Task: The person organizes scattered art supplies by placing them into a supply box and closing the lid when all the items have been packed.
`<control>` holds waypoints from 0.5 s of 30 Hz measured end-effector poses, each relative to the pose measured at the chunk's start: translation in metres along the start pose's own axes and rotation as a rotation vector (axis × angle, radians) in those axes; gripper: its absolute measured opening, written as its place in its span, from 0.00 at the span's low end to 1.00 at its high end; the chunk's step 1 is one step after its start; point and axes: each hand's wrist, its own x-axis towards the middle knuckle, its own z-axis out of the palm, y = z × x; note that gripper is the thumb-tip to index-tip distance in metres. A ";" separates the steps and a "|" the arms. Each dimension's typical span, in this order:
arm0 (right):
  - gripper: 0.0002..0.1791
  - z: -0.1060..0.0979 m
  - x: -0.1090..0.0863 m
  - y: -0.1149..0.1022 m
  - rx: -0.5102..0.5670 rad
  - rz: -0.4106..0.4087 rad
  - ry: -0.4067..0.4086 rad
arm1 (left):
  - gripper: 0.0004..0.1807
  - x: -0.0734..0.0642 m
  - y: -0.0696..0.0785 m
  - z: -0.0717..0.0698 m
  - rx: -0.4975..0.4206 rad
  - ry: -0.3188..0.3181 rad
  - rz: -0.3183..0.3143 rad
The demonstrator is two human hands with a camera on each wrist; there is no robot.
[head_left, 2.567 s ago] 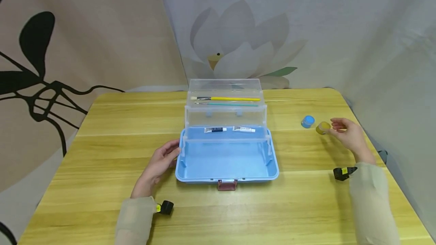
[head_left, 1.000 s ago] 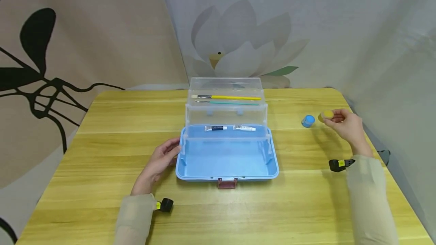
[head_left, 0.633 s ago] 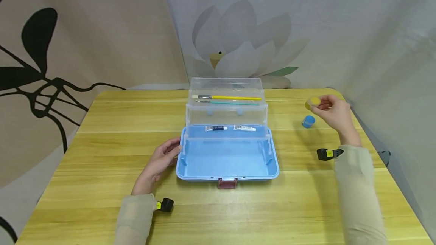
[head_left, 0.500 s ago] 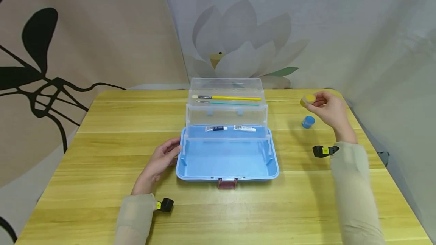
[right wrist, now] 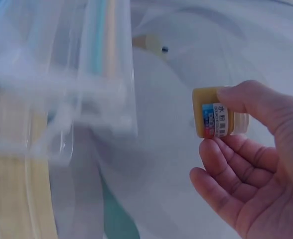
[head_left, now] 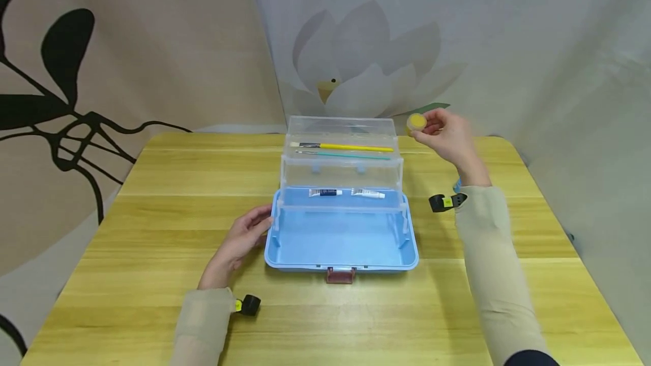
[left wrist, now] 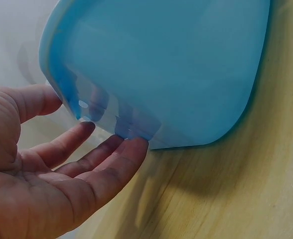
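Note:
My right hand [head_left: 450, 131] pinches a small yellow paint jar [head_left: 416, 122] between thumb and fingertips, up in the air just right of the box's top tray. In the right wrist view the jar [right wrist: 200, 113] is tipped on its side, its label showing. A blue art box [head_left: 341, 242] stands unfolded, with clear stepped trays [head_left: 342, 169] raised behind its base. My left hand [head_left: 246, 236] rests against the box's left side; in the left wrist view the thumb and fingertips [left wrist: 136, 144] touch the wall from outside.
Two paintbrushes, one yellow [head_left: 356, 147] and one teal [head_left: 351, 156], lie in the top tray. Dark [head_left: 325, 192] and white [head_left: 368, 193] paint tubes lie in the lower one. A blue paint jar [head_left: 456, 186] is mostly hidden behind my right wrist. A patterned cloth hangs behind the table [head_left: 152, 208].
My right hand has taken hold of the yellow paint jar, lifted it off the table and carried it left and back, toward the trays. My left hand has stayed at the box's side.

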 end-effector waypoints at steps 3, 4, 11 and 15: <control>0.16 0.012 0.012 -0.016 0.028 -0.003 -0.026 | 0.26 0.000 0.000 -0.001 -0.004 -0.001 -0.003; 0.16 0.016 0.017 -0.021 0.039 -0.009 -0.039 | 0.26 0.000 0.000 -0.001 -0.008 0.003 -0.006; 0.16 0.048 0.035 -0.050 0.069 -0.063 -0.105 | 0.27 0.000 -0.001 -0.002 0.000 -0.004 0.013; 0.15 0.067 0.042 -0.059 0.076 -0.058 -0.146 | 0.26 0.001 -0.002 0.000 -0.008 -0.011 0.015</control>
